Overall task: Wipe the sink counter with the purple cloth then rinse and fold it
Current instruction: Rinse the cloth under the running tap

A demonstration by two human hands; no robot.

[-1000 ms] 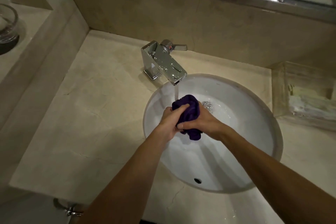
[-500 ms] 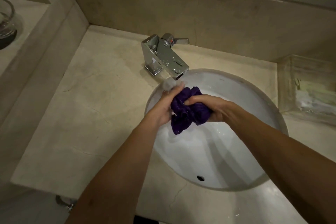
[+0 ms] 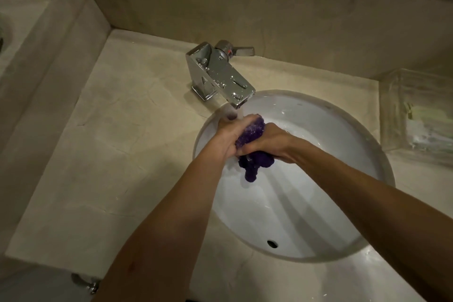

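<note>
Both hands, left hand [image 3: 228, 136] and right hand [image 3: 266, 141], squeezing the bunched purple cloth [image 3: 252, 154] under the running tap [image 3: 220, 73], over the sink [image 3: 318, 203].

Two bare hands, left hand [image 3: 226, 136] and right hand [image 3: 268, 141], and one bunched purple cloth [image 3: 252, 147]. One chrome square tap [image 3: 220, 76], one round white basin [image 3: 318, 203], one clear plastic box [image 3: 416, 113].

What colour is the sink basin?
White, seen in the head view: sink basin.

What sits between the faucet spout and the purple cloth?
In the head view, only running water falls from the faucet spout onto the purple cloth.
</note>
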